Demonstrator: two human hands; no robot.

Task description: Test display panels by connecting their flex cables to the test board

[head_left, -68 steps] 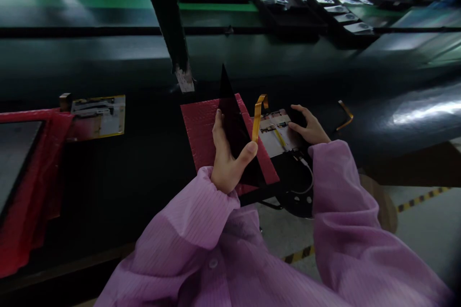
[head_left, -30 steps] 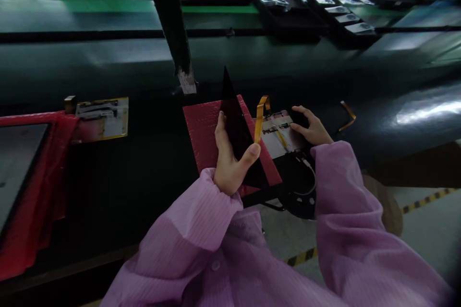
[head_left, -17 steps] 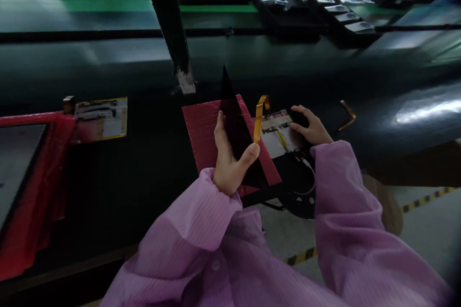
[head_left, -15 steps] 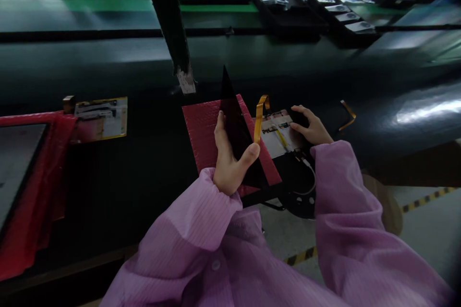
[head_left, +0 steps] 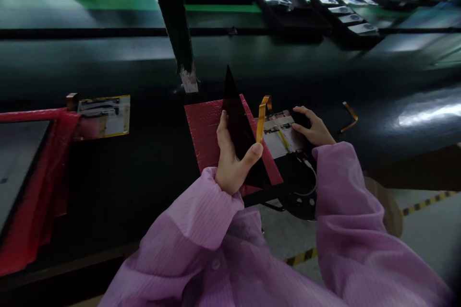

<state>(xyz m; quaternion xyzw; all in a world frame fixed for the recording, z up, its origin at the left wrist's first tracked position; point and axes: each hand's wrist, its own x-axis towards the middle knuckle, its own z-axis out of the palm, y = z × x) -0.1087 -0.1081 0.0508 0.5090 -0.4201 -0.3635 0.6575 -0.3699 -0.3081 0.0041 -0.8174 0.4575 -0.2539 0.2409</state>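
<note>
My left hand point(head_left: 234, 163) is closed on a thin dark display panel point(head_left: 237, 124), holding it tilted up on edge. An orange flex cable point(head_left: 262, 120) rises beside the panel, just above my thumb. Under and behind the panel lies a red bubble-wrap sheet point(head_left: 201, 127). My right hand point(head_left: 314, 127) rests at the right edge of a flat electronic assembly point(head_left: 279, 141) with a pale battery area and small boards, thumb and forefinger apart; its other fingers are hidden. A white cable point(head_left: 310, 168) runs from the assembly's lower edge.
On the left lie a screen point(head_left: 21, 153) on red bubble wrap point(head_left: 61, 139) and another electronic assembly point(head_left: 108, 115). A loose flex cable point(head_left: 349, 117) lies to the right. A dark post point(head_left: 173, 19) stands ahead. Across the bench are black trays point(head_left: 291, 14) and co-workers in blue sleeves.
The view has shifted slightly, while both my hands keep nearly the same poses. A co-worker's hand has come into view at the upper left.
</note>
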